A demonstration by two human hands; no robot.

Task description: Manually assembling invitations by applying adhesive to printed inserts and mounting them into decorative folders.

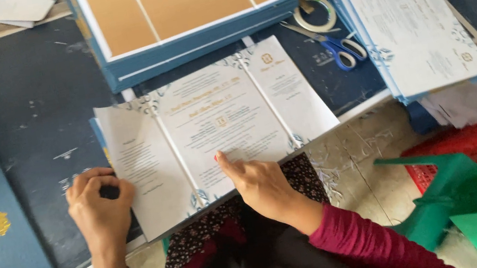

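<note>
Two hands on white three-panel card (217, 124): left hand (97, 204) fingers curled at edge, right hand (260, 182) forefinger pressing.

The open card (217, 124) lies on the table (30, 99), in the middle near the front edge. A stack of covers (184, 12) sits behind it. The scissors (330, 42) and tape roll (314, 13) lie to its right, with a pile of cards (407, 12) further right.

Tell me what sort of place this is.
Probably a small card-making or print-finishing workshop: stacks of printed cards, blue covers, scissors and a tape roll on a worktable.
</note>
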